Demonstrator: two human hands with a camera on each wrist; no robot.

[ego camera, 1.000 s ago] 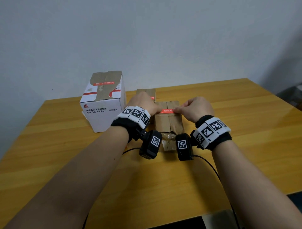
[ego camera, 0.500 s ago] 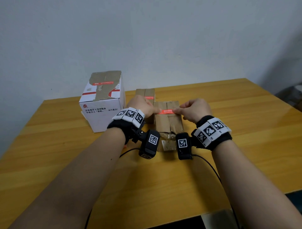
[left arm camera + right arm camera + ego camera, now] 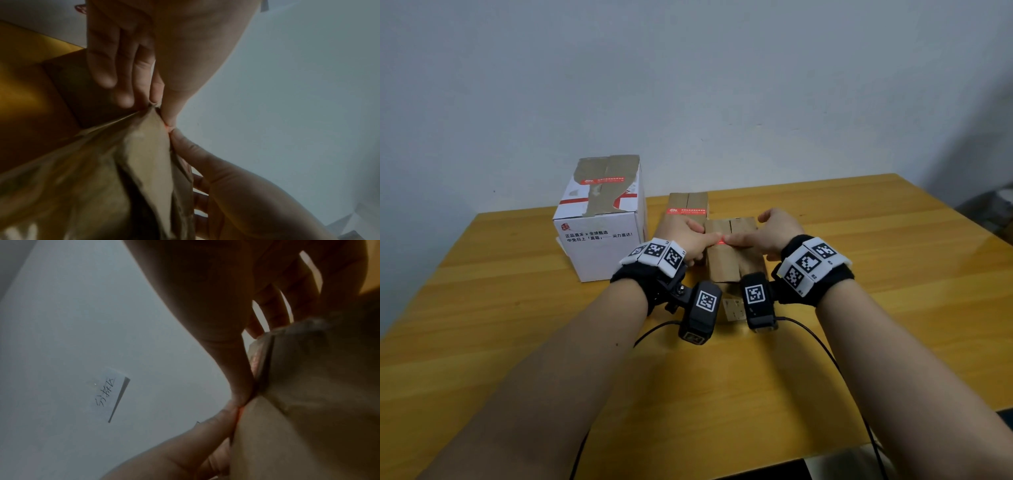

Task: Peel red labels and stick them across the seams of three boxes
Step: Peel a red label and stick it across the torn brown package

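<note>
A small brown box [image 3: 732, 263] stands in the middle of the wooden table [image 3: 893, 274]. A red label [image 3: 722, 242] lies across its top seam, and only a small piece shows between my two thumbs. My left hand [image 3: 690, 236] presses its thumb on the label's left part, with straight fingers [image 3: 123, 73] along the box's left side. My right hand [image 3: 770, 233] presses its thumb [image 3: 236, 369] on the right part, its fingers spread past the box's right edge. The thumb tips meet over the seam. A white box [image 3: 599, 236] and a rear brown box [image 3: 688, 202] each carry a red label.
A pale scrap of sheet [image 3: 734, 308] lies on the table just before the near box, between the wrist cameras. Black cables [image 3: 825, 349] trail toward the table's front edge. A handwritten paper note [image 3: 109, 395] hangs on the grey wall behind.
Both thumbs have slid inward along the label from its ends and now meet in the middle, covering most of it. The left hand has dropped lower, uncovering the rear box's label.
</note>
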